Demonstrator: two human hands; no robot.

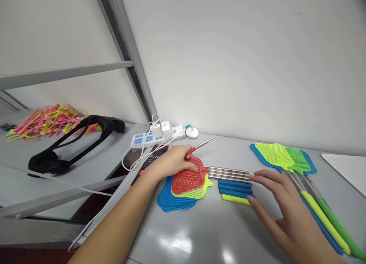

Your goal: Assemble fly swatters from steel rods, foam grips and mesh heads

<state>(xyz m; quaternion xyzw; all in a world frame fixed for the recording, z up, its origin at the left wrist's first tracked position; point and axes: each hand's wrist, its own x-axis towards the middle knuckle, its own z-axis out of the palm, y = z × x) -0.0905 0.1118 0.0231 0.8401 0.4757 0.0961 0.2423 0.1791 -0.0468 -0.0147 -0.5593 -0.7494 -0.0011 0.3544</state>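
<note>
My left hand (pixel 179 160) is closed around the red handle of a thin metal rod (pixel 203 143), which points up and to the right. Its thumb lies over a red mesh fly swatter head (pixel 187 181), stacked on a yellow-green head (pixel 200 192) and blue heads (pixel 168 201). Several metal rods (pixel 228 173) lie side by side just right of the stack. Below them are several blue handle sleeves (pixel 236 187) and a yellow-green sleeve (pixel 235 199). My right hand (pixel 286 207) is open, fingers spread, near the right ends of the rods and sleeves.
Fly swatters with handles (pixel 288 161) lie at the right, beside a white tray (pixel 345 170). Behind my left hand are a power strip (pixel 143 139), cables, a phone (pixel 154 157) and a white round device (pixel 192 132). A black headset frame (pixel 77 142) and colourful pieces (pixel 48 121) occupy the left shelf.
</note>
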